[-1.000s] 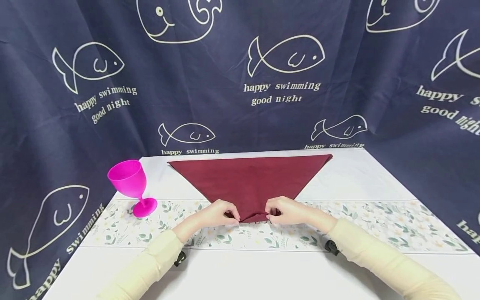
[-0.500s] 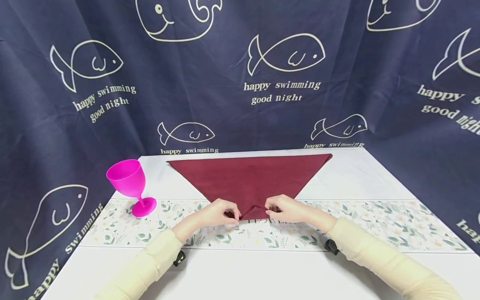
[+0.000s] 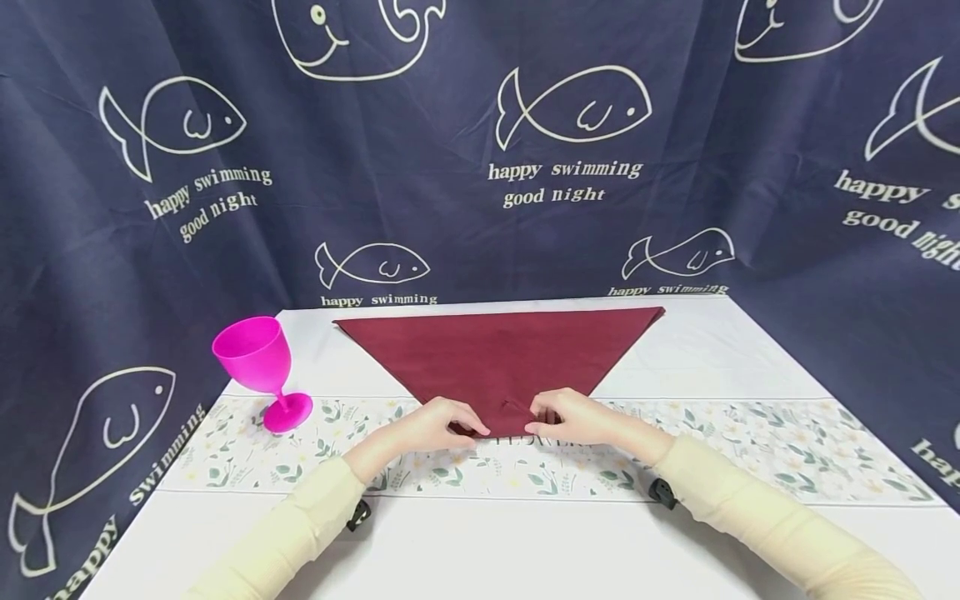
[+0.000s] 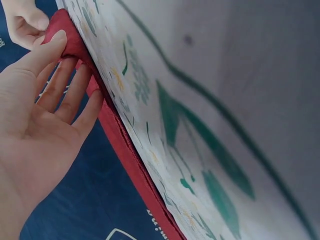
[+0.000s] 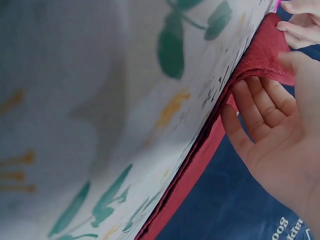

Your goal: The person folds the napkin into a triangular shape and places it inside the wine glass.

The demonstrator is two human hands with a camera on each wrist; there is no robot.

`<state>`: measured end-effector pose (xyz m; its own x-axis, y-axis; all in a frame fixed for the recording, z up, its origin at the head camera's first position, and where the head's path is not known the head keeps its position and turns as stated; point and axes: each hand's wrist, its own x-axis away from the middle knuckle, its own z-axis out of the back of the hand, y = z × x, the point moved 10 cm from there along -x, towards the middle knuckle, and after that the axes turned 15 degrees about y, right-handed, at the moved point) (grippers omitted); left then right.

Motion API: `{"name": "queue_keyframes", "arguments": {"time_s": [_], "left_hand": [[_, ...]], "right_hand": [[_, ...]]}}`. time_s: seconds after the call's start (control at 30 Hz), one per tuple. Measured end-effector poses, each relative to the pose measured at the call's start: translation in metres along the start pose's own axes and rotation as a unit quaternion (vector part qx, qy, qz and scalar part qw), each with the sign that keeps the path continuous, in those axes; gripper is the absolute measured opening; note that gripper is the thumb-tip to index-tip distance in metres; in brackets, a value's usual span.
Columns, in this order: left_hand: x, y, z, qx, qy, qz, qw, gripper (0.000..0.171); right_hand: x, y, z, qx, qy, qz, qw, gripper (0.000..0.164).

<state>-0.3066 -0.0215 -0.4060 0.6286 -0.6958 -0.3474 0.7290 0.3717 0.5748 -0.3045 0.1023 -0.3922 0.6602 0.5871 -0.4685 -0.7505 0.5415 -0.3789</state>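
A dark red cloth napkin (image 3: 510, 350) lies on the table, its wide edge at the back and its narrow end toward me. At the left corner of that near end, my left hand (image 3: 442, 423) pinches the cloth; the left wrist view shows the thumb (image 4: 59, 40) on the cloth and the fingers tucked against its other side. My right hand (image 3: 573, 417) pinches the right corner of the same end between thumb and fingers. In the right wrist view, its fingers (image 5: 265, 107) reach behind the cloth's edge. A small crease shows between the hands.
A bright pink goblet (image 3: 255, 354) stands upright on the left of the table. A floral-printed band (image 3: 720, 442) crosses the white tablecloth (image 3: 480, 542). Behind hangs a dark blue curtain (image 3: 450, 183) with fish drawings.
The near end's edge was bunched, then lifted in a small peak between the hands; now it lies flatter. My left fingertips have shifted slightly right. The goblet has stayed in place.
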Motion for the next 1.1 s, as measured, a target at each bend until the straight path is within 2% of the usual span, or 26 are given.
{"name": "queue_keyframes", "arguments": {"time_s": [0.3, 0.67, 1.1], "left_hand": [[-0.001, 0.003, 0.002, -0.027, 0.004, -0.003, 0.9996, 0.024], [-0.003, -0.001, 0.001, -0.066, 0.005, 0.010, 0.9977, 0.025], [-0.002, -0.005, -0.001, -0.094, 0.005, 0.019, 0.9954, 0.026]], "right_hand": [[0.002, 0.007, -0.002, 0.031, -0.001, -0.027, 0.999, 0.023], [0.001, 0.016, 0.002, 0.059, 0.019, -0.051, 0.997, 0.026], [0.002, 0.021, 0.002, 0.087, 0.014, -0.077, 0.993, 0.031]]}}
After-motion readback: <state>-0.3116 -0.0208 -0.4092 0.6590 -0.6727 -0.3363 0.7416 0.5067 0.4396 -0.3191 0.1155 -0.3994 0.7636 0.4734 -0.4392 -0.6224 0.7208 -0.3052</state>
